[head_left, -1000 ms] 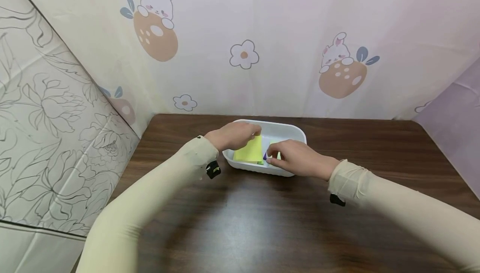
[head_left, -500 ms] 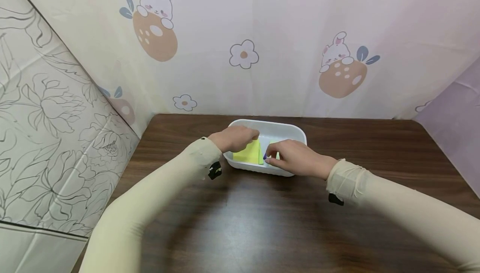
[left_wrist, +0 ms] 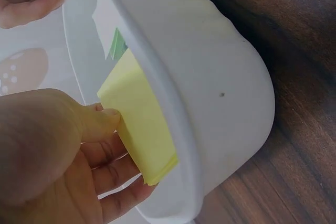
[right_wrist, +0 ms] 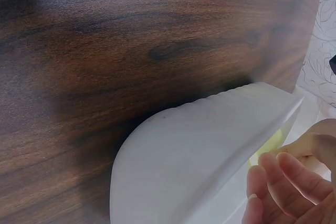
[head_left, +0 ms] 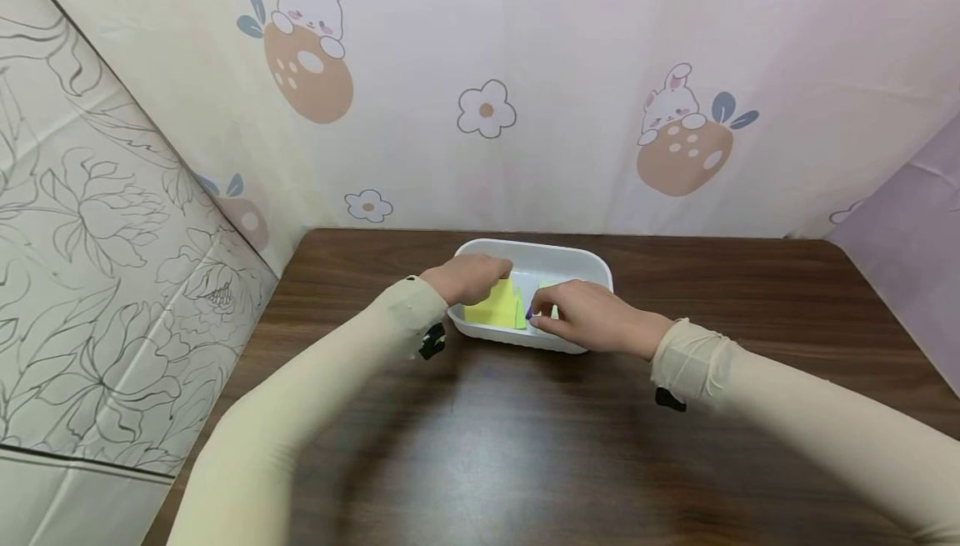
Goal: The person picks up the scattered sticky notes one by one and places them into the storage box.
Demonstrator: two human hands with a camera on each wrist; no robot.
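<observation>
A white plastic tray [head_left: 566, 257] stands near the table's back edge. In the head view my left hand [head_left: 471, 278] is over its left side. The left wrist view shows that hand pinching a stack of yellow sticky notes [left_wrist: 137, 116], thumb on the near face and fingers behind. Beside the stack is a green piece of paper [head_left: 520, 313]. Over the tray's right half hangs my right hand [head_left: 596, 317], its fingers loosely bent and holding nothing that shows. A small purple thing [head_left: 529, 313] lies near its fingertips; its kind is hidden.
The brown wooden table [head_left: 480, 429] spreads in front of the tray. A curtain with rabbits [head_left: 570, 179] hangs behind it, and a flower-patterned sheet [head_left: 112, 212] is on the left.
My left hand has shifted slightly down and left with the yellow sticky notes, and more of the green paper shows beside them. My right hand has hardly moved.
</observation>
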